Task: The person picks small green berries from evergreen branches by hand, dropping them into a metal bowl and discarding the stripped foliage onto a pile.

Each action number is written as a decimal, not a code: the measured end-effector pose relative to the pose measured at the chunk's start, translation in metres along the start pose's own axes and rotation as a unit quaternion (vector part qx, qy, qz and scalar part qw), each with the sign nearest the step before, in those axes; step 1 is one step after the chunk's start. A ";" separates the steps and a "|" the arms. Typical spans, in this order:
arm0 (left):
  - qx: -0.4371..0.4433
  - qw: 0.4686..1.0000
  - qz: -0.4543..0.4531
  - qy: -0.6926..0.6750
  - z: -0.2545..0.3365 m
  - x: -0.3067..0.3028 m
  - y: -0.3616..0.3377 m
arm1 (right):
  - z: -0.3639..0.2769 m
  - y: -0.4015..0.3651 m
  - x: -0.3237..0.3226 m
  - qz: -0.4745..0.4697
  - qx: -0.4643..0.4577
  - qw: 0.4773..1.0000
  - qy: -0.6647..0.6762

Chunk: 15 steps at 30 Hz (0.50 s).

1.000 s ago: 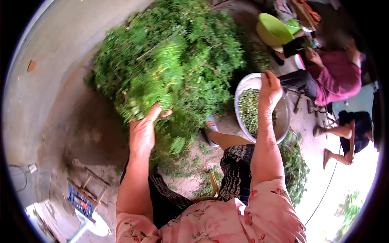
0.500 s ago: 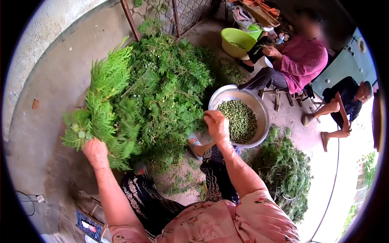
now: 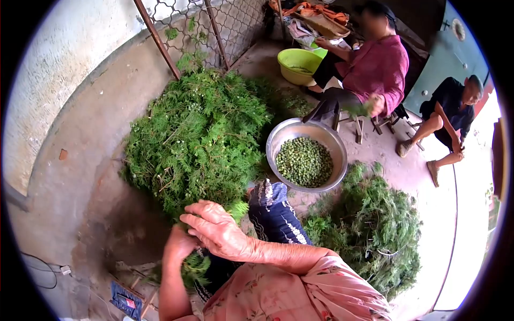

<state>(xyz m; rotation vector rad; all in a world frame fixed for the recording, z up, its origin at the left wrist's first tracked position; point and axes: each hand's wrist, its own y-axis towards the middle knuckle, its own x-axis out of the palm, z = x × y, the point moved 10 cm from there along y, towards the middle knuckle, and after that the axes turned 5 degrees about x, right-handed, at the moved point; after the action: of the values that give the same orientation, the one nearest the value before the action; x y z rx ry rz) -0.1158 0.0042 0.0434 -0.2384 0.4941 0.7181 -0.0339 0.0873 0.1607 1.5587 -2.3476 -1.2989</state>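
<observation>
My left hand (image 3: 179, 244) is closed around a leafy evergreen branch (image 3: 196, 269), whose greenery hangs below the fist over my lap. Right beside it, my right hand (image 3: 220, 229) bends over the branch with its fingers curled in. Its fingertips are partly hidden, so what they pinch does not show. Bright green leaf tips stick out past the right hand. Ahead of both hands lies a big heap of cut evergreen branches (image 3: 201, 125). A metal basin (image 3: 339, 143) stands beyond my knee, holding many small round green cones (image 3: 304, 162).
Another pile of branches (image 3: 375, 230) lies to the right. A person in a purple-pink top (image 3: 377, 67) sits behind the basin, near a lime-green tub (image 3: 286, 68). Farther right sits a second person (image 3: 452, 115). A wire fence (image 3: 187, 29) and curved wall (image 3: 69, 59) bound the left.
My left hand has brought the branch from the left in to my lap. My right hand has come from the basin's edge to meet it. The person in purple-pink has moved their arms apart.
</observation>
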 end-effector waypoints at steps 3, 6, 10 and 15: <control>-0.172 0.919 -0.002 -0.355 -0.046 0.049 -0.015 | 0.028 -0.028 0.025 -0.087 0.085 0.992 -0.040; -0.162 0.916 -0.043 -0.366 -0.045 0.065 -0.017 | 0.046 -0.049 0.034 -0.186 0.124 0.974 -0.027; -0.098 0.970 -0.073 -0.212 -0.010 0.064 -0.015 | 0.047 -0.054 0.022 -0.179 0.109 0.977 -0.032; -0.052 0.997 -0.052 -0.039 -0.016 0.053 -0.018 | 0.057 -0.064 0.030 -0.198 0.133 0.970 -0.042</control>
<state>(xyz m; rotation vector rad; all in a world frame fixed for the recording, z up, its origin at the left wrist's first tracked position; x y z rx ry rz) -0.0750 0.0153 0.0035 -0.3299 0.3679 0.6504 -0.0266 0.0891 0.0700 2.1874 -2.4284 -1.1610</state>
